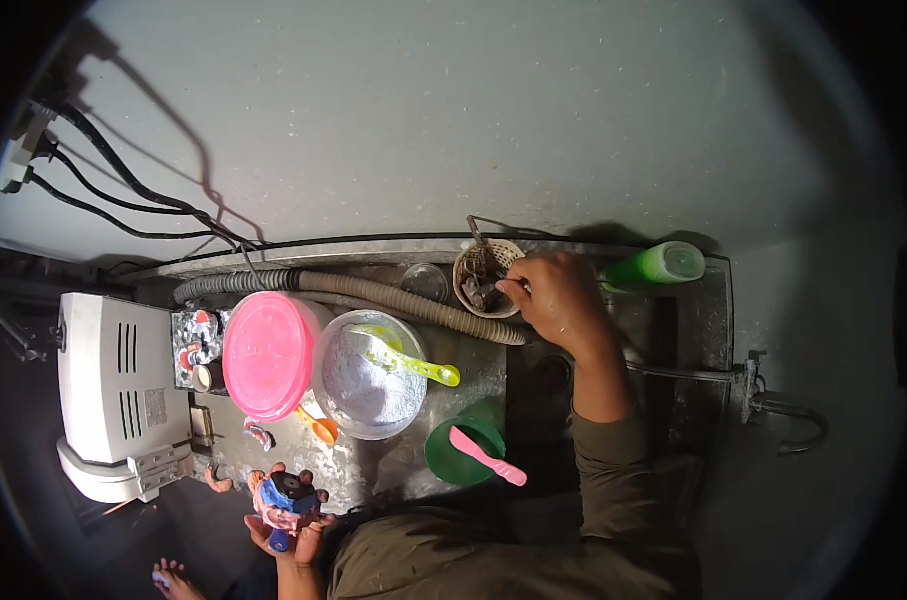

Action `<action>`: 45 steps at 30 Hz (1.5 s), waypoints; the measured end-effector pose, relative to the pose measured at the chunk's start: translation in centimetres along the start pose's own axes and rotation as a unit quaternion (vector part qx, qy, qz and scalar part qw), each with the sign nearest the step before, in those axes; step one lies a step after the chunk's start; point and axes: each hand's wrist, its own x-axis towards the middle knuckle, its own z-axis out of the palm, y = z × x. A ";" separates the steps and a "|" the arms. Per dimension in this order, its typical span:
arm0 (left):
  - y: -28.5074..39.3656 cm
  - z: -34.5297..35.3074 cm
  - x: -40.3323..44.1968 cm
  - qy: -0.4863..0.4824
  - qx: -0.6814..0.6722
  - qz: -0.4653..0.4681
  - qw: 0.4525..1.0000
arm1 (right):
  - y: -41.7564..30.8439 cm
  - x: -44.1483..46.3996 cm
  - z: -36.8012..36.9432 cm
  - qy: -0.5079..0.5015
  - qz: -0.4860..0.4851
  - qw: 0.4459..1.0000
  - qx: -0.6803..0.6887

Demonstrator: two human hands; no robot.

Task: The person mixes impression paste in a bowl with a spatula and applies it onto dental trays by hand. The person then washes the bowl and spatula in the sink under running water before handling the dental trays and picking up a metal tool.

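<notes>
My left hand (309, 540) is wrapped round what looks like a dental impression (289, 500), pink and blue with a dark part on top and a blue handle-like end pointing down. Over the small woven basket (464, 265) at the back, my right hand (549, 295) has its fingers pinched together at the rim. Small dark pieces (479, 290) lie in that basket; what the fingertips grip, if anything, is hidden. A tub of pale powder (369, 400) stands in the middle with a lime-green scoop (414, 365) in it.
A green bowl (449, 465) carries a pink spatula (489, 458). Nearby are a pink-lidded tub (269, 355), an orange spoon (321, 428), a white machine (124, 395), a ribbed hose (404, 298), a green bottle (659, 265) and a tap (754, 395). Another person's hand (177, 582) shows lower left.
</notes>
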 end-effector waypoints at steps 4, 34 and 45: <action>0.0 -0.1 0.2 -0.002 0.008 -0.012 1.000 | -0.5 -1.5 0.5 0.144 -0.079 0.986 -0.011; 0.5 -0.7 -2.6 -0.074 0.000 0.000 0.997 | -1.8 -3.8 2.9 0.357 -0.101 0.927 -0.056; 0.9 -0.9 -4.0 -0.085 -0.034 -0.024 0.996 | 2.9 -2.0 5.5 0.383 -0.040 0.921 0.058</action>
